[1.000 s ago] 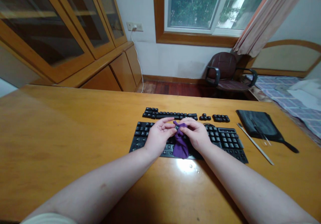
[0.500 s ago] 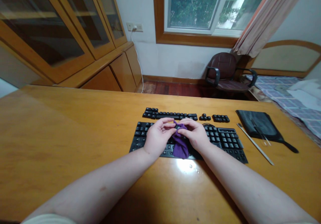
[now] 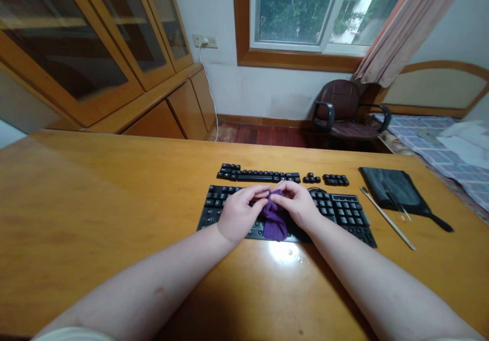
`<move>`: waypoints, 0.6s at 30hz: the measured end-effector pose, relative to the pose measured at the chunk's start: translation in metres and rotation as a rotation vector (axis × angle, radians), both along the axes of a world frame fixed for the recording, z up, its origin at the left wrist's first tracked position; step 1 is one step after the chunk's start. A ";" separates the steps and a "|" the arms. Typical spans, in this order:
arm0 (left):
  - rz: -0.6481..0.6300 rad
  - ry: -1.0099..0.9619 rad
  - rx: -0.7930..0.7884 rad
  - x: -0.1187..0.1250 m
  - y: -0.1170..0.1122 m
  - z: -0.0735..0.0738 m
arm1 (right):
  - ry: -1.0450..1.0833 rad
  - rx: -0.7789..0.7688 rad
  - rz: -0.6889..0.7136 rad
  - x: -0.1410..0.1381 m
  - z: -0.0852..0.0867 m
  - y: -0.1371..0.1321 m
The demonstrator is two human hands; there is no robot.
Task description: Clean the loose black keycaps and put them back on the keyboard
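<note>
A purple cloth is bunched between my hands, its lower end hanging over a black keyboard. My left hand is closed, thumb and fingertips pinching at the cloth's upper left edge. From the other side, my right hand pinches the cloth's top with thumb and forefinger. Whether a small keycap lies inside the folds is hidden. Part of the keyboard's lower rows has no keycaps and shows bare switches. Behind it, loose black keycaps lie in rows on the wooden desk.
To the keyboard's right lie a thin white-handled brush and a black pouch with a wire tool on it. Beyond the desk stand an office chair, a bed and a glass-door cabinet.
My fingers have drawn closer together over the cloth's top. A small dark piece that showed between them is now covered. My left hand has turned slightly.
</note>
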State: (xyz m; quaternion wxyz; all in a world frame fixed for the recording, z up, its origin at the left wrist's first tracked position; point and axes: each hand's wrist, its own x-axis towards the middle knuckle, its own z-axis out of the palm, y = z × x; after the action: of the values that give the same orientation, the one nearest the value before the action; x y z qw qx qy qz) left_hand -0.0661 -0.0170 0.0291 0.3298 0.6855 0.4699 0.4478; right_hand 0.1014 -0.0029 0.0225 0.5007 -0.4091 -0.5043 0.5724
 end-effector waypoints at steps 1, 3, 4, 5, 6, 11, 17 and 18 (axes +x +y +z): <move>-0.001 0.007 0.006 0.000 0.000 0.000 | -0.002 0.018 0.012 -0.001 0.001 0.000; -0.008 -0.024 -0.011 0.001 0.000 0.000 | -0.020 0.039 0.005 -0.001 0.002 0.000; -0.008 -0.069 -0.033 0.002 0.001 0.000 | -0.033 0.037 -0.016 -0.001 0.003 0.000; -0.006 -0.128 -0.060 0.003 0.001 0.000 | -0.043 0.031 -0.043 -0.001 0.003 0.000; -0.002 -0.192 -0.088 0.005 0.001 -0.001 | -0.049 0.024 -0.067 -0.001 0.002 0.000; 0.013 -0.377 -0.108 0.010 0.001 0.000 | -0.018 0.162 -0.078 0.002 0.000 0.001; 0.080 -0.248 0.057 0.005 0.004 0.002 | -0.076 0.364 -0.065 0.005 -0.003 0.001; 0.094 -0.218 0.084 0.004 0.005 0.003 | -0.087 0.376 -0.079 0.005 -0.004 0.001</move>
State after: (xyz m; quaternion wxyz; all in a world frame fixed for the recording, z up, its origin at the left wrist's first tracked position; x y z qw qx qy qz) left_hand -0.0624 -0.0122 0.0317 0.3285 0.6232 0.4436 0.5539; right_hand 0.1062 -0.0020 0.0185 0.5680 -0.3520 -0.6072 0.4299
